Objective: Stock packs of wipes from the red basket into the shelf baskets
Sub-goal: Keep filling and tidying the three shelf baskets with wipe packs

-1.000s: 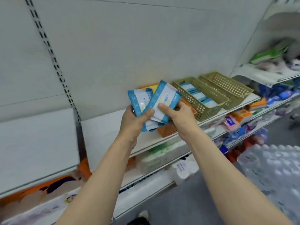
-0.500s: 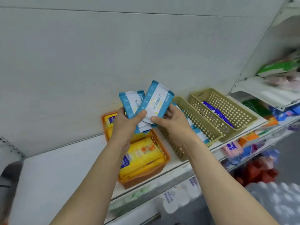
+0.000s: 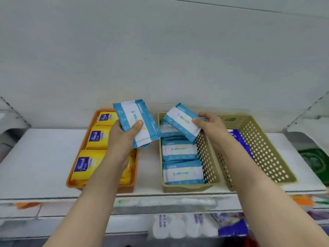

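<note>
The hands have separated since the earlier frame, when both packs were fanned together. The left hand (image 3: 122, 138) now grips a stack of blue-and-white wipes packs (image 3: 137, 122) alone, over the orange basket (image 3: 78, 175) of yellow packs (image 3: 85, 164). The right hand (image 3: 211, 127) pinches a single pack (image 3: 181, 122) above the far end of the middle tan basket (image 3: 206, 157), over the blue packs (image 3: 181, 172) lying inside. The view now faces the shelf (image 3: 35, 161) squarely.

Bright, even light; soft focus; wide-angle bending at edges.
</note>
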Motion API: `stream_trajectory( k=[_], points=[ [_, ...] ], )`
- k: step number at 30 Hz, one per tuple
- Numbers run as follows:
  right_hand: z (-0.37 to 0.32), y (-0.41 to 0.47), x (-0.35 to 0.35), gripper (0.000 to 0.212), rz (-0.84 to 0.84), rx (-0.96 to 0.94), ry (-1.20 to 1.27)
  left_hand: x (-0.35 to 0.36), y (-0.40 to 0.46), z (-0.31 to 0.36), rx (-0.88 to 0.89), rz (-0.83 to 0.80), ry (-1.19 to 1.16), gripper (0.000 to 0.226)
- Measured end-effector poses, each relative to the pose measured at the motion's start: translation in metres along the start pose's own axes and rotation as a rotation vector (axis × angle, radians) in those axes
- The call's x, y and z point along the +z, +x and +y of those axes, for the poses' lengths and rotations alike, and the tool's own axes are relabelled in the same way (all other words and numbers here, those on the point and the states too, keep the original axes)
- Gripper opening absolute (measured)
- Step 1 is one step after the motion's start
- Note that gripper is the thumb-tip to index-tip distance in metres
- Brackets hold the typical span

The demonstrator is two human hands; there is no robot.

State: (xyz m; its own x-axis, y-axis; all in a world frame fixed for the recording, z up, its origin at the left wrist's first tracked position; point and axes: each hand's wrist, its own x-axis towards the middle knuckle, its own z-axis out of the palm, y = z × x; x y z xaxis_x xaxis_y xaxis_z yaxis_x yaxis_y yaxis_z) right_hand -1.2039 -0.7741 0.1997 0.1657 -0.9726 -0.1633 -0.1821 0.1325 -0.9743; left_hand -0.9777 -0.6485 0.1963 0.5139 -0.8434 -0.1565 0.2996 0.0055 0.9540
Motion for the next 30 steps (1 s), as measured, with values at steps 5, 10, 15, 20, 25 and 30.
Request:
stream_trajectory(
  k=[5, 10, 15, 20, 25, 30],
  points=[
    [0.006, 0.041, 0.012, 0.018, -0.064, -0.003, -0.177, 0.001, -0.005, -0.001, -0.006, 0.051, 0.015, 0.039],
    [0.019, 0.069, 0.025, 0.031, -0.075, -0.005, -0.387, 0.005, 0.000, -0.001, 0.006, 0.055, 0.030, 0.039],
    [0.042, 0.067, 0.030, 0.050, 0.094, -0.299, -0.754, 0.010, 0.008, -0.003, 0.001, 0.022, 0.048, 0.037],
    [0.061, 0.036, 0.054, 0.052, -0.065, -0.452, -1.034, 0.017, 0.022, -0.003, 0.013, -0.039, 0.029, 0.038],
    [0.075, 0.029, 0.058, 0.054, -0.319, -0.277, -1.123, 0.017, 0.030, -0.008, 0.022, -0.112, 0.045, 0.037],
    [0.023, 0.003, 0.065, 0.063, -0.010, -0.046, -0.089, 0.015, 0.028, -0.012, 0.000, -0.150, 0.059, 0.041]
  ],
)
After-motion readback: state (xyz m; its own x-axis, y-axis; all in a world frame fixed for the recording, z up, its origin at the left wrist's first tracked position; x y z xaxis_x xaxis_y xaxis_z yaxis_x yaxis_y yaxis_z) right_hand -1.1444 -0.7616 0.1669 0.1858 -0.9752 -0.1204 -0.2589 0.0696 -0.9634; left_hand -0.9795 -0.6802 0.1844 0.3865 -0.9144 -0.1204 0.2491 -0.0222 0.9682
